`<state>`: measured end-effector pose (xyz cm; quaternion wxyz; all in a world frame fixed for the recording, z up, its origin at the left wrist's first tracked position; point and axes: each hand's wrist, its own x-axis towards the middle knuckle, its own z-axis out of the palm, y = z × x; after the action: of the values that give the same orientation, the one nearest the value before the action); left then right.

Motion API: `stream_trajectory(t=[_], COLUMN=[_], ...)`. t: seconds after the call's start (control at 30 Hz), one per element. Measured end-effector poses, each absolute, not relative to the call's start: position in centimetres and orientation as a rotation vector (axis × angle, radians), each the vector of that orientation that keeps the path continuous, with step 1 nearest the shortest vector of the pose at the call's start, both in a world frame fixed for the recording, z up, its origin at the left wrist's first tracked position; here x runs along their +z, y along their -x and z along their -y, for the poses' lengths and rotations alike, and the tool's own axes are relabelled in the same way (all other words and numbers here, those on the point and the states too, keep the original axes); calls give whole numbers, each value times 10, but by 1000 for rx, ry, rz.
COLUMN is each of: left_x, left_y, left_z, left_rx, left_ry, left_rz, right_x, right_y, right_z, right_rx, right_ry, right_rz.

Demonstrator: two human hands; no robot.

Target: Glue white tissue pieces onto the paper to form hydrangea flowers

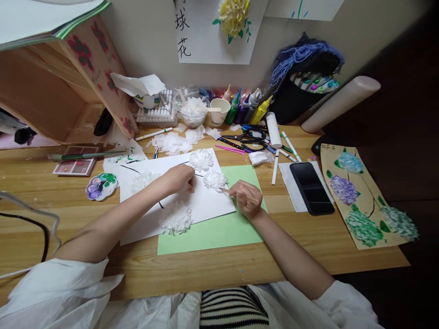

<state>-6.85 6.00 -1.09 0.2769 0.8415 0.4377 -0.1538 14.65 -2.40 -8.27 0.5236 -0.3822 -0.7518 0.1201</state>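
My right hand (pixel 246 198) is closed around a thin paintbrush (pixel 226 190), its tip against the lower edge of a white ruffled paper flower (pixel 214 179). A small purple trace shows at the tip. My left hand (pixel 181 179) lies over the white paper sheet (pixel 206 205), fingers curled down beside that flower; what they hold, if anything, is hidden. More white flowers sit on the sheet: one at the top (pixel 200 160), one at the left (pixel 144 181) partly behind my left forearm, and one at the bottom (pixel 176 217). Dark stem lines run between them.
Green paper (pixel 219 237) lies under the sheet. A paint palette (pixel 101 186) is at the left. Behind are scissors (pixel 245 137), paint bottles (pixel 234 107), a paper cup (pixel 219 113) and tissue scraps (pixel 173 143). At right lie a phone (pixel 311 188) and a finished flower picture (pixel 363 201).
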Motion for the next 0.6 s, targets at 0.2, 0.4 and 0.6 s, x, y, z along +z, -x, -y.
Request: stream_trajectory(t=[0.2, 0.4, 0.6], left_x=[-11, -9, -15], left_y=[68, 67, 70], left_z=[-60, -59, -60], left_rx=[-404, -410, -388], left_ry=[-2249, -2235, -2253], left_rz=[-1182, -1204, -1187], right_x=[-80, -79, -84], right_y=[-147, -145, -143], right_z=[25, 28, 27], right_rx=[274, 334, 557], right_ry=[859, 925, 1105], right_rz=[1766, 1620, 1326])
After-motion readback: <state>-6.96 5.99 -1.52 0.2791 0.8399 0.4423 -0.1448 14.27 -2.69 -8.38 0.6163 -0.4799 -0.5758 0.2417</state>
